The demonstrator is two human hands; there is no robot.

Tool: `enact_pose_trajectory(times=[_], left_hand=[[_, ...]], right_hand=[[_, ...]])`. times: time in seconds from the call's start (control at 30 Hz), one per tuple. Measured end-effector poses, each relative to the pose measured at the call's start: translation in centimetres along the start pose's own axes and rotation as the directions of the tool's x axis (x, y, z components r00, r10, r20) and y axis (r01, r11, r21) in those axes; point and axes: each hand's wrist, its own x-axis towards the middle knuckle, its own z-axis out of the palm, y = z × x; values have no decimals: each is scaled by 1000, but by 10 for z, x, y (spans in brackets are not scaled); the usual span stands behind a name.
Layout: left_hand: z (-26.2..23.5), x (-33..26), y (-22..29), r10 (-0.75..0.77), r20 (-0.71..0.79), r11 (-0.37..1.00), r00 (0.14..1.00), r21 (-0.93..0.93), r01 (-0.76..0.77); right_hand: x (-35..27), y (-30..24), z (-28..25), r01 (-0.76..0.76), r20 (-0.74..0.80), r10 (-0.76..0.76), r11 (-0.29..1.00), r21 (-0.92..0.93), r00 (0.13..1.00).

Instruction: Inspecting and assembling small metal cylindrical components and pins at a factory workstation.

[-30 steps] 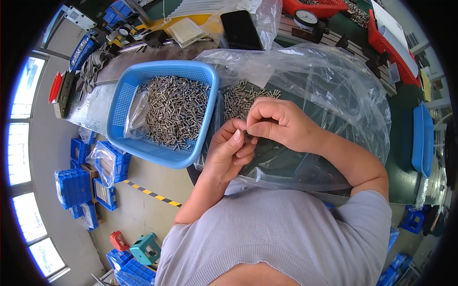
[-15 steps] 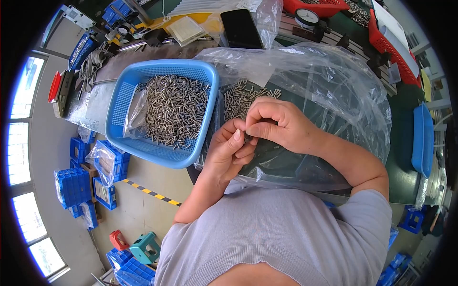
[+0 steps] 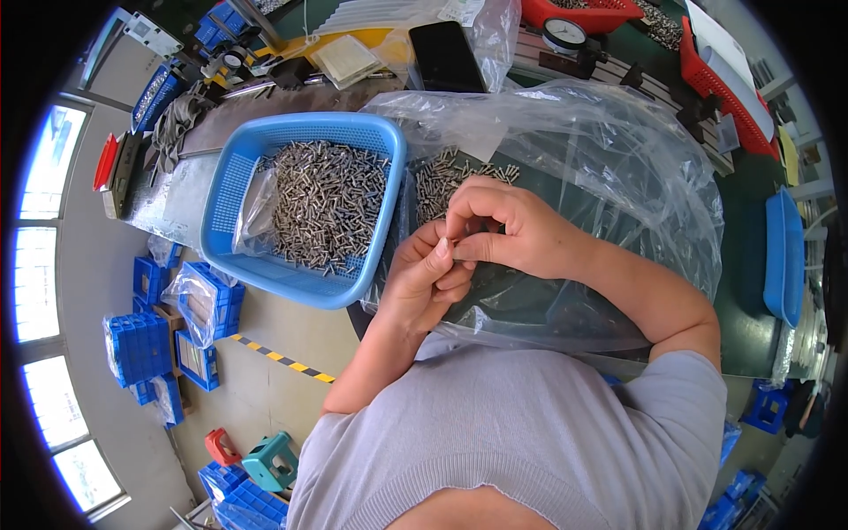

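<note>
My left hand (image 3: 426,276) and my right hand (image 3: 512,228) meet fingertip to fingertip over the clear plastic sheet (image 3: 609,212). Both are closed in a pinch. Whatever sits between the fingertips is too small and too covered to make out. Just beyond my hands lies a loose pile of small metal pins (image 3: 435,183) on the plastic. To the left stands a blue plastic basket (image 3: 217,199), holding a heap of similar metal pins (image 3: 322,208) and a clear plastic bag (image 3: 255,216) against its left wall.
Behind the sheet lie a black phone (image 3: 447,56) and a dial gauge (image 3: 564,34) on a metal fixture. Red baskets (image 3: 726,84) stand at the back right, a blue tray (image 3: 783,256) at the right edge. Blue crates (image 3: 140,347) are stacked on the floor at left.
My right hand has shifted slightly left, its fingertips still against those of my left hand. The left hand has hardly moved.
</note>
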Motion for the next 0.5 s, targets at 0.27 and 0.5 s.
enact_pose_trajectory(times=[0.27,0.5], left_hand=[[-1,0,0,-28,11,998,1000,-55,29],[1,-2,-1,-20,-74,999,997,-34,18]], right_hand=[[0,5,3,91,-45,-94,994,-57,995],[-3,5,5,84,-138,-99,990,-109,986]])
